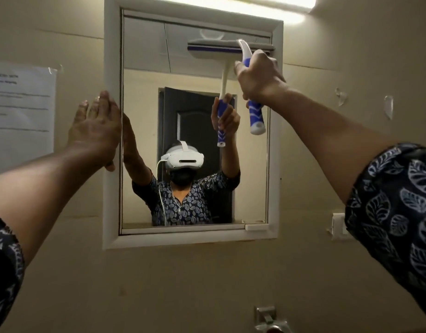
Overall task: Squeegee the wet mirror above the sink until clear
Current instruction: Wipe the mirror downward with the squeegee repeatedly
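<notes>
Blue-and-white squeegee (256,118) has its blade high on the mirror (144,92), toward the right. My right hand (257,78) is curled round its handle. My left hand (96,131) presses flat, fingers straight, on the white frame (111,56).

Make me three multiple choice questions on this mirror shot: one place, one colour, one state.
1. Where on the mirror is the squeegee blade?
A. Bottom left
B. Top right
C. Middle left

2. What colours is the squeegee's handle?
A. Red and black
B. Green and yellow
C. Blue and white

3. What is the left hand doing?
A. Lying flat on the mirror's frame
B. Holding a cloth
C. Hanging below the mirror

1 B: the blade lies along the top edge, toward the right.
2 C: the grip below the right hand is blue with a white tip.
3 A: its straight fingers rest on the frame's left side.
</notes>
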### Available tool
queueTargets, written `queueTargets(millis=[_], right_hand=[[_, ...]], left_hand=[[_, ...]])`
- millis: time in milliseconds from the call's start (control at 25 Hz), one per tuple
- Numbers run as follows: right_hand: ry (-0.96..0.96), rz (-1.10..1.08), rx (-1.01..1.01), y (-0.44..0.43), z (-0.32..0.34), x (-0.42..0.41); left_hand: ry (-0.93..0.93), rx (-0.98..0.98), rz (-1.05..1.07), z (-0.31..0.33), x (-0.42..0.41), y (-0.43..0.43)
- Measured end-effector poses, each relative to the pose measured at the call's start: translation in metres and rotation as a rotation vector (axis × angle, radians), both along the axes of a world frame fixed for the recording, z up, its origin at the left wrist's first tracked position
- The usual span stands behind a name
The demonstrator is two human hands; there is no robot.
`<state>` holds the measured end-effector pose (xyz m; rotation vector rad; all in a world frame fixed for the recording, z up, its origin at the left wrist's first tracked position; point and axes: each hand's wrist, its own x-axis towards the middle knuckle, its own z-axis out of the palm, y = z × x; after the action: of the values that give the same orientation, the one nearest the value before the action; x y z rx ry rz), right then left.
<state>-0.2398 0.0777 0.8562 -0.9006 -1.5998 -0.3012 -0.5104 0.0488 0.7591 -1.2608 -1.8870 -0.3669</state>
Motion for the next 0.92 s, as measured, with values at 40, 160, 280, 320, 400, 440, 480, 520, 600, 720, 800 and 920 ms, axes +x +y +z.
queueTargets(millis=[40,160,280,320,400,440,480,520,600,720,800,920], right_hand=[[-0.004,-0.001,-0.005,0.005,0.005,-0.001],[-0.004,0.011,-0.021,0.012,0.013,-0.003],[-0.012,-0.009,-0.035,0.014,0.020,-0.003],[-0.006,-0.002,-0.046,0.012,0.022,-0.005],[0.020,-0.012,-0.075,0.009,0.026,-0.009],[0.030,-0.040,-0.090,0.006,0.026,-0.010],[0.033,-0.075,-0.103,0.004,0.025,-0.011],[0.031,-0.105,-0.114,0.002,0.021,-0.010],[0.028,-0.132,-0.143,-0.004,0.003,-0.009],[0.061,-0.058,-0.215,-0.014,-0.043,-0.012],[0.056,0.005,-0.277,-0.022,-0.082,-0.011],[-0.021,0.022,-0.371,-0.034,-0.154,-0.002]], left_hand=[[-0.002,-0.004,0.008,0.000,0.000,0.000],[-0.013,-0.020,0.020,0.000,0.001,0.000],[-0.007,-0.017,0.014,-0.001,0.000,0.001],[-0.004,-0.019,0.015,0.000,-0.001,0.001],[-0.003,-0.028,0.016,-0.001,-0.003,0.000],[-0.002,-0.032,0.013,0.000,-0.004,0.000],[-0.002,-0.036,0.008,0.000,-0.005,-0.001],[-0.001,-0.039,0.002,0.000,-0.005,-0.001],[0.004,-0.042,-0.005,0.000,-0.005,-0.003],[0.003,-0.036,-0.027,-0.001,-0.004,-0.005],[0.001,-0.028,-0.039,0.000,-0.003,-0.007],[-0.018,-0.031,-0.055,0.000,0.000,-0.009]])
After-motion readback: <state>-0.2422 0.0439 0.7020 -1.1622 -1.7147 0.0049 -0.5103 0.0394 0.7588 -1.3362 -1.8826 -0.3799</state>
